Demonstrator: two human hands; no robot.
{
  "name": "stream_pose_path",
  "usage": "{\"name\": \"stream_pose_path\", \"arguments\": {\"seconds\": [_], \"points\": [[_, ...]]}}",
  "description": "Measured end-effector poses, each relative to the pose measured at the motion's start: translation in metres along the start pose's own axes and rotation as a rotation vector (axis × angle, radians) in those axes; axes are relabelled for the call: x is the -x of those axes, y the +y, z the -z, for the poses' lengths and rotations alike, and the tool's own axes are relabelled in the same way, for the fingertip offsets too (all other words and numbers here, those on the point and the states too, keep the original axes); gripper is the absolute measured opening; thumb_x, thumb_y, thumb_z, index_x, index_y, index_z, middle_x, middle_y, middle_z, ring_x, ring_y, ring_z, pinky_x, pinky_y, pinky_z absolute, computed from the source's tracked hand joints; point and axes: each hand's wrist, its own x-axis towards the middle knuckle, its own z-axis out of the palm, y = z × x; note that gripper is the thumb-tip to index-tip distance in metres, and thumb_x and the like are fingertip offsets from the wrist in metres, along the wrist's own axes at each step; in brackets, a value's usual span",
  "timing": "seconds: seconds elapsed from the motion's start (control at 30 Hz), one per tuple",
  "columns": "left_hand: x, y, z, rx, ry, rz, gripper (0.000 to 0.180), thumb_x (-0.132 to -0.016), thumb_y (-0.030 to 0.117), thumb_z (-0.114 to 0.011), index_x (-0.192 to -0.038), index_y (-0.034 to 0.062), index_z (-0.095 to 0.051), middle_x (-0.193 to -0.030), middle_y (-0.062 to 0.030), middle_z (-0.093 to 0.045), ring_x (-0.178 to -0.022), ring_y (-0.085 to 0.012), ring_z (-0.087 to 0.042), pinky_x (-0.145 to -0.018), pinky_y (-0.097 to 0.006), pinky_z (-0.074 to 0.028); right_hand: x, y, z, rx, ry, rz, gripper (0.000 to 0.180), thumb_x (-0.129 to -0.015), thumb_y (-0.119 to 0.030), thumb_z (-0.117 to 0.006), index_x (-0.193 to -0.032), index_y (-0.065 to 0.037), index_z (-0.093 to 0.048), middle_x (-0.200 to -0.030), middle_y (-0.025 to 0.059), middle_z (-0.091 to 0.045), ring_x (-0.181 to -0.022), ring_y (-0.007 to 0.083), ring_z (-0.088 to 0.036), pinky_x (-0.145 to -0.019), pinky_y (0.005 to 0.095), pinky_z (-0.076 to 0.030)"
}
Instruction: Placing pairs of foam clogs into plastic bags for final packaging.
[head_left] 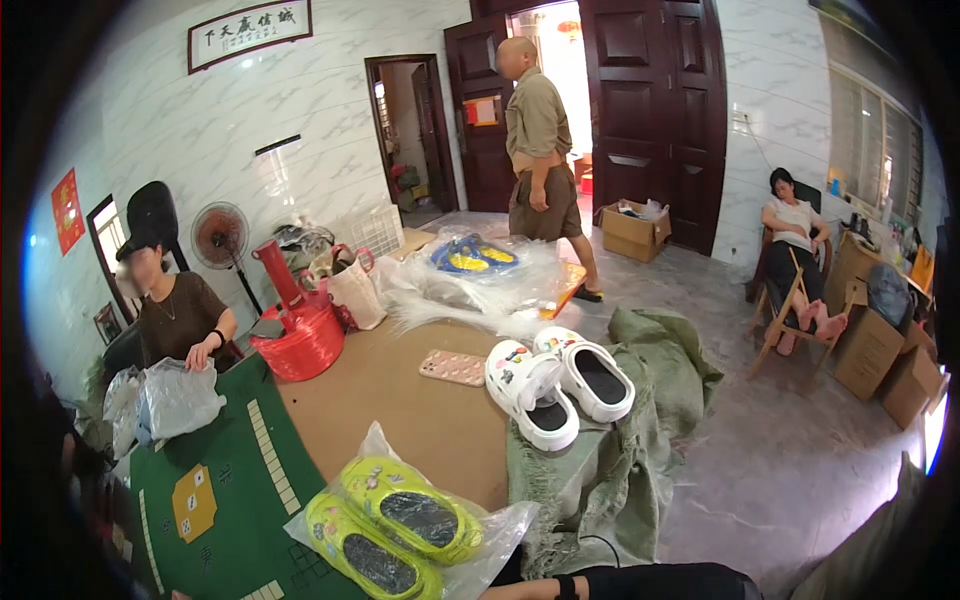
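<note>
One pair of yellow-green clogs (388,522) lies side by side in a clear bag (500,530) at the near edge of the table (350,405) in the head view, across the right edge of the green mat (240,500). A forearm (525,592) with a black band and a dark sleeve (660,583) runs along the lower edge of the view, just beside the clogs. The left hand and the right hand are both out of sight, so how far open they are and what they hold cannot be told.

White clogs (528,382) with colourful charms stand on green sacking (600,470) that covers the table's right edge. A pink phone case (452,367) lies near them, toward the far edge, where blue-and-yellow clogs (475,255) rest on clear plastic. A red tub (300,350) is at the far left corner. On the mat lie a row of pale tiles (272,455) and an orange card (193,503).

At the mat's left edge, a seated person's hand (207,350) touches another clear bag (180,400). Beyond the table one person (540,140) is on their feet; another (795,220) reclines in a chair at right.
</note>
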Motion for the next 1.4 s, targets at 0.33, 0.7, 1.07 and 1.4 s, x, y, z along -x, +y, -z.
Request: {"name": "stream_pose_path", "arguments": {"seconds": [0.33,0.7,1.07,1.4], "points": [[0.023,-0.011,-0.001,-0.032,-0.020,0.053,0.027,-0.097,0.020,-0.043,-0.088,0.0011,-0.061,-0.079,-0.0063,-0.061,-0.068,-0.0159,-0.056,-0.061,-0.028,-0.045,0.002,0.022,-0.002,-0.021,0.066,0.077,0.042,-0.097,-0.036,-0.047,-0.070,-0.008,-0.062,-0.061,-0.0005,-0.055,-0.057,0.0111,-0.048,-0.055,0.0263,-0.040],[0.106,-0.030,-0.019,-0.033,-0.082,0.249,0.028,-0.097,0.021,-0.042,-0.089,0.0013,-0.061,-0.081,-0.0066,-0.061,-0.070,-0.0163,-0.057,-0.063,-0.028,-0.046,-0.003,0.021,-0.004,-0.026,0.021,0.026,0.047,-0.097,-0.042,-0.047,-0.069,-0.006,-0.058,-0.063,0.0000,-0.055,-0.059,0.0103,-0.051,-0.056,0.0236,-0.042],[0.106,-0.039,-0.020,-0.047,-0.108,0.220,0.029,-0.098,0.022,-0.042,-0.091,0.0016,-0.061,-0.083,-0.0070,-0.062,-0.072,-0.0166,-0.058,-0.064,-0.028,-0.047,0.001,0.023,-0.008,-0.032,0.027,-0.002,0.045,-0.097,-0.040,-0.048,-0.069,-0.007,-0.058,-0.064,-0.0013,-0.054,-0.061,0.0097,-0.050,-0.057,0.0236,-0.041],[0.056,-0.037,-0.003,-0.079,-0.096,0.112,0.030,-0.098,0.024,-0.041,-0.092,0.0018,-0.062,-0.084,-0.0073,-0.063,-0.073,-0.0169,-0.059,-0.065,-0.028,-0.047,0.000,0.004,-0.004,0.029,-0.009,-0.024,0.047,-0.096,-0.044,-0.047,-0.068,-0.008,-0.059,-0.063,-0.0015,-0.053,-0.061,0.0090,-0.049,-0.059,0.0230,-0.040]]}}
